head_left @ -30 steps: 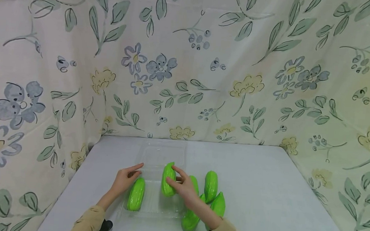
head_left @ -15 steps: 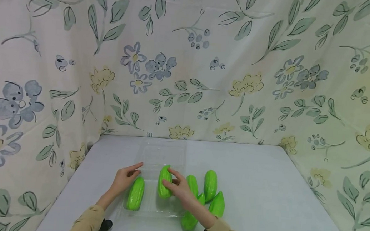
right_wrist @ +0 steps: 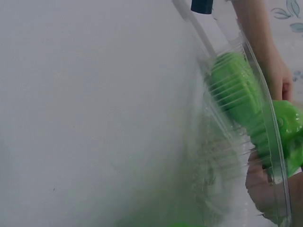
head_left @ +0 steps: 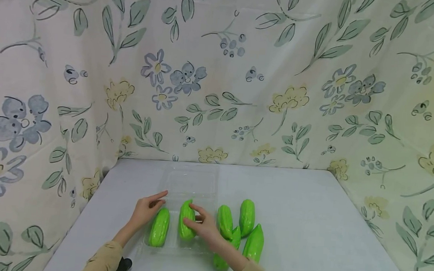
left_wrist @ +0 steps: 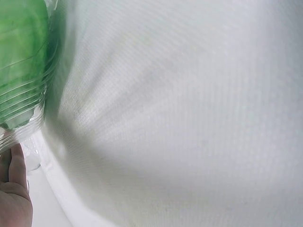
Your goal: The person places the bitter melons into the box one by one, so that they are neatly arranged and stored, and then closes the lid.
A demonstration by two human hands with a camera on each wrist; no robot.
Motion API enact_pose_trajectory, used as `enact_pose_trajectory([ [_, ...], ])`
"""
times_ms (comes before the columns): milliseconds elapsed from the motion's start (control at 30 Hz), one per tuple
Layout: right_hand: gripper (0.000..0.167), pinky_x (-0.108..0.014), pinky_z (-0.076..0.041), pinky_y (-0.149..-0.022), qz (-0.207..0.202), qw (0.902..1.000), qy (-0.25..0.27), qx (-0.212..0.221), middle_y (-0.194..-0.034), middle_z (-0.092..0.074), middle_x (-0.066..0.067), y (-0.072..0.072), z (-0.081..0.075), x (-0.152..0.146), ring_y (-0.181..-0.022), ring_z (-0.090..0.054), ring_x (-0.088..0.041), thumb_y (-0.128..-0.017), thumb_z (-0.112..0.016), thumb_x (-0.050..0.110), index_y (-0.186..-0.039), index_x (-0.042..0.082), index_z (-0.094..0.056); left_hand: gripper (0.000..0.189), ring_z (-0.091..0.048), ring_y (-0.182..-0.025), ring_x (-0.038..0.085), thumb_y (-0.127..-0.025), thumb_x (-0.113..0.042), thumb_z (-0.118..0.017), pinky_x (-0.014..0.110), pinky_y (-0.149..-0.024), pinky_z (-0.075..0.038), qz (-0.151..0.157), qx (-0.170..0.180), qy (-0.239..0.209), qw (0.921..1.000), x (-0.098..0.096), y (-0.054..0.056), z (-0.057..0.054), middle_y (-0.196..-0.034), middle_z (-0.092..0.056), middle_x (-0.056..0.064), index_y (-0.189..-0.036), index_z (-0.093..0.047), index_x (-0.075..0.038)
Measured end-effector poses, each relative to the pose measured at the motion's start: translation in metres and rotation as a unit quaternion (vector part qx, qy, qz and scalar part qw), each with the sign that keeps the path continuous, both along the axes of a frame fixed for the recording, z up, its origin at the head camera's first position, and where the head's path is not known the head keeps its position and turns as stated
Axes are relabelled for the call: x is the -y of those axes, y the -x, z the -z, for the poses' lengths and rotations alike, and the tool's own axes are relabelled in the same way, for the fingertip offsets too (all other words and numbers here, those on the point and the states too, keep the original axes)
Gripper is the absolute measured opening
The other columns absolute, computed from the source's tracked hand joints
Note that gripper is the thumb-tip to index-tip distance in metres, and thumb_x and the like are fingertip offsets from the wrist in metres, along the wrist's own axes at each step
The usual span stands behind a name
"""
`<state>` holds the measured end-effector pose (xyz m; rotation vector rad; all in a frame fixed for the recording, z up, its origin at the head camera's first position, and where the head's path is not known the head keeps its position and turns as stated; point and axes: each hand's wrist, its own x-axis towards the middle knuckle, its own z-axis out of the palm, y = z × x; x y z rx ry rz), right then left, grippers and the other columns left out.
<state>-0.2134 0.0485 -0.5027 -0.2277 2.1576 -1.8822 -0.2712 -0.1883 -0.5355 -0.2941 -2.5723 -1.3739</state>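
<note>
A clear plastic clamshell box (head_left: 171,245) lies with its lid (head_left: 189,180) folded back, away from me. One glossy green bitter melon (head_left: 159,228) lies lengthwise along the box's left side. My right hand (head_left: 204,227) holds another bitter melon (head_left: 185,225) between thumb and fingers, low over the box's middle, stem end pointing away. In the right wrist view both melons show through the box's ribbed wall (right_wrist: 222,118). My left hand (head_left: 145,209) pinches the box's far left edge near the hinge; in the left wrist view its fingers (left_wrist: 18,165) meet the plastic.
Several more bitter melons (head_left: 247,218) lie in a loose group right of the box, partly behind my right forearm. The white table (head_left: 301,225) reaches a floral curtain (head_left: 240,124) at the back and sides. Dark wrist devices (head_left: 124,266) sit under the sleeves.
My right hand has carried its bitter melon left and toward me, lower over the box, uncovering more of the loose group. My left hand stays at the box edge.
</note>
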Motion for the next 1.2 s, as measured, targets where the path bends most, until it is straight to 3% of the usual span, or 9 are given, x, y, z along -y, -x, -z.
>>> enact_pose_trajectory([
  [133,0.055,-0.032,-0.050,-0.070,0.002,1.0000,-0.004,0.006,-0.122,-0.057,-0.018,-0.001,0.003,0.003,-0.100,-0.055,-0.021,-0.088,-0.069,0.025,-0.138,0.015,-0.050,0.035,-0.062,-0.080,0.006,-0.089,-0.009,-0.065,0.017,-0.065,-0.047,0.001,0.007,-0.006,1.0000,0.000,0.000,0.000,-0.117,-0.068,0.013,-0.125,-0.063,-0.008],
  [367,0.055,-0.035,-0.051,-0.072,0.003,0.9997,-0.022,0.011,-0.122,-0.057,-0.017,0.000,0.011,0.009,-0.103,-0.055,-0.023,-0.087,-0.070,0.025,-0.137,0.016,-0.051,0.036,-0.068,-0.094,0.019,-0.090,-0.008,-0.064,0.017,-0.070,-0.049,-0.003,0.013,-0.001,0.9999,-0.001,-0.002,-0.002,-0.120,-0.067,0.010,-0.126,-0.063,-0.009],
  [767,0.054,-0.035,-0.050,-0.073,0.008,0.9990,-0.034,0.029,-0.115,-0.058,-0.016,-0.001,0.008,0.015,-0.097,-0.056,-0.022,-0.085,-0.072,0.026,-0.135,0.016,-0.053,0.035,-0.068,-0.095,0.021,-0.090,-0.009,-0.065,0.017,-0.071,-0.049,-0.001,0.003,-0.001,1.0000,-0.002,-0.003,-0.003,-0.121,-0.066,0.010,-0.125,-0.063,-0.010],
  [1200,0.055,-0.032,-0.048,-0.069,-0.001,0.9991,-0.028,0.032,-0.105,-0.060,-0.014,0.003,0.014,0.020,-0.086,-0.057,-0.017,-0.085,-0.072,0.024,-0.135,0.013,-0.052,0.036,-0.068,-0.098,0.022,-0.090,-0.008,-0.063,0.017,-0.074,-0.050,-0.006,0.014,0.002,0.9999,-0.003,-0.002,-0.003,-0.122,-0.066,0.010,-0.126,-0.062,-0.009],
])
